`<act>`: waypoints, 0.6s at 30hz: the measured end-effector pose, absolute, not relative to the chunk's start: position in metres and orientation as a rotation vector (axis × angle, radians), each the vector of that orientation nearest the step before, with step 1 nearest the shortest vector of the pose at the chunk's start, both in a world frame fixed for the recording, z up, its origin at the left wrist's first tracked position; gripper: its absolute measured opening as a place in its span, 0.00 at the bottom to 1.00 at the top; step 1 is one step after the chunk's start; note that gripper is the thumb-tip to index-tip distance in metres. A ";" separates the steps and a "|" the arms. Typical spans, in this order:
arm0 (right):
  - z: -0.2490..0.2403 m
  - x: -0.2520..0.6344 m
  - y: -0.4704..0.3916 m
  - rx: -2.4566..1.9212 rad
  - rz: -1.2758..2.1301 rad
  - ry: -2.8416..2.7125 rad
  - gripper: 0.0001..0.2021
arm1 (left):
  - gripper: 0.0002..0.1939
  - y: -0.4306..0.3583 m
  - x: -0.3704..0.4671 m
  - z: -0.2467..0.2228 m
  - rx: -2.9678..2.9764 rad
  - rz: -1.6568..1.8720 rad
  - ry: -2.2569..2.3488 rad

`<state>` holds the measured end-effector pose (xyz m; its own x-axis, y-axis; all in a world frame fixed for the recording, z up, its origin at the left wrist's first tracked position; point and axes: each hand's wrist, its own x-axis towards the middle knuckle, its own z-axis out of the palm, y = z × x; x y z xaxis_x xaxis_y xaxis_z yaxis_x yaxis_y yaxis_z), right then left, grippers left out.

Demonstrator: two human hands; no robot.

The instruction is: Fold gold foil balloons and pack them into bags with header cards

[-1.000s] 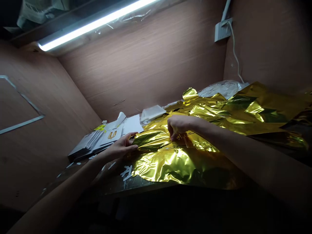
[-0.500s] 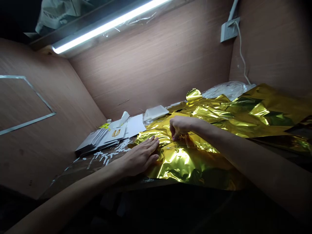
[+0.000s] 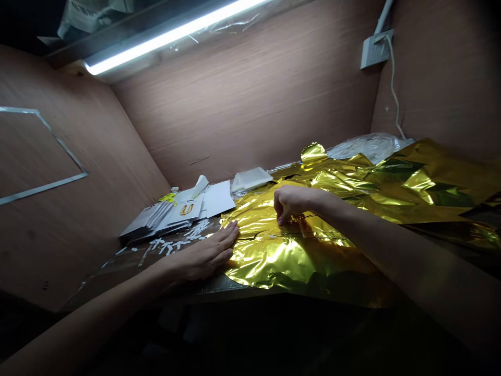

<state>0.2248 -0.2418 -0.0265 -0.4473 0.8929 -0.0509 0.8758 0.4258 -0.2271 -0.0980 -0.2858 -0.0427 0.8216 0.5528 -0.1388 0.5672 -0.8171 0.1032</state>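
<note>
Shiny gold foil balloons [image 3: 270, 261] lie flat and overlapping on the table. My left hand [image 3: 215, 250] rests flat on the left edge of the nearest one, fingers stretched out and pointing away from me. Over the middle of the foil my right hand [image 3: 287, 203] is closed, its curled fingers pressed down onto the gold surface. Whatever those fingers may pinch is hidden or too small to make out. A dark line like a seam or thread runs across the foil beside the right hand.
Left of the foil lies a stack of white cards [image 3: 156, 219], one marked with a gold U [image 3: 187, 209]. Small white strips [image 3: 168, 245] are scattered in front. A clear plastic bag [image 3: 368, 146] sits at the back, below a wall socket [image 3: 376, 49]. Wooden panels enclose the table.
My left hand has slid left across the foil to its edge. The right hand stays closed at nearly the same spot. The view has shifted slightly.
</note>
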 end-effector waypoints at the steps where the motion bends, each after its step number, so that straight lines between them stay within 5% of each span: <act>1: -0.026 0.224 -0.243 -1.612 0.346 -2.580 0.13 | 0.34 -0.284 -0.105 -0.042 2.853 -0.168 0.911; 6: -0.026 0.224 -0.245 -1.593 0.383 -2.568 0.18 | 0.35 -0.274 -0.141 -0.045 2.754 -0.108 1.086; 12: -0.026 0.226 -0.242 -1.562 0.354 -2.579 0.18 | 0.43 -0.259 -0.158 -0.051 2.843 0.417 1.289; 18: -0.028 0.227 -0.239 -1.557 0.358 -2.565 0.17 | 0.22 -0.231 -0.143 -0.041 3.425 0.822 0.691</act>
<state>0.2265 -0.2393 -0.0285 -0.4640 0.8856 -0.0199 0.8573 0.4433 -0.2619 -0.1427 -0.2311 -0.0413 0.8297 0.2500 0.4991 0.4483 -0.8311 -0.3290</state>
